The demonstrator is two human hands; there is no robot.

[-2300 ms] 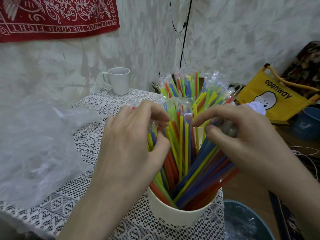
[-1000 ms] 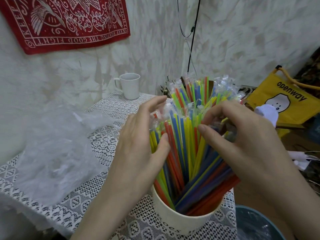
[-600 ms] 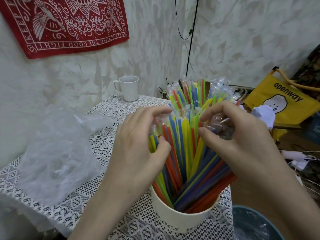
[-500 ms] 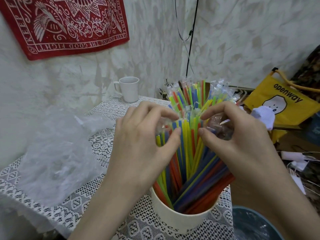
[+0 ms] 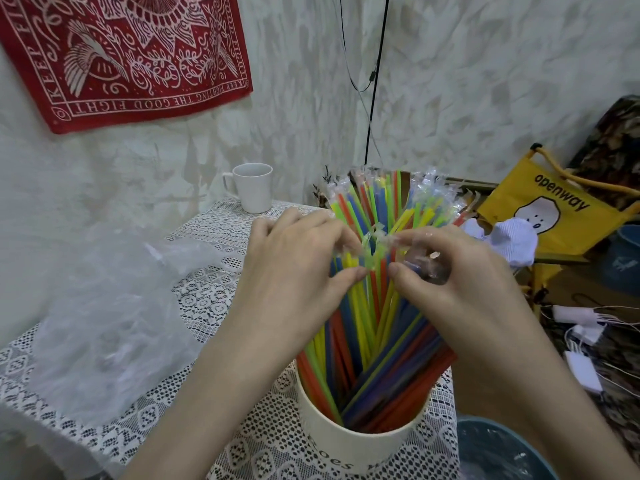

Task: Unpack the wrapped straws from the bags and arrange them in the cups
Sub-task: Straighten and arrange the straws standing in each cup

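Observation:
A cream cup [image 5: 349,445] stands at the table's near edge, packed with wrapped straws [image 5: 377,344] in red, blue, yellow and green that fan upward. My left hand [image 5: 294,275] pinches the wrapped tops of the straws between thumb and fingertips from the left. My right hand [image 5: 453,282] pinches them from the right and also holds crumpled clear wrap under its fingers. The thumbs almost meet over a green straw. An empty clear plastic bag [image 5: 100,306] lies crumpled at the left. A white mug [image 5: 252,187] stands empty by the wall.
A white lace cloth [image 5: 207,306] covers the table. A blue bin [image 5: 502,452] with a plastic liner sits below the table's right edge. A yellow bag [image 5: 554,216], white cloth [image 5: 509,244] and chargers with cables [image 5: 581,341] lie at the right. A red banner [image 5: 128,53] hangs on the wall.
Both hands have drawn closer together at the straw tops, the thumbs now nearly touching. The left fingers moved right over the straws. The camera tilted up slightly.

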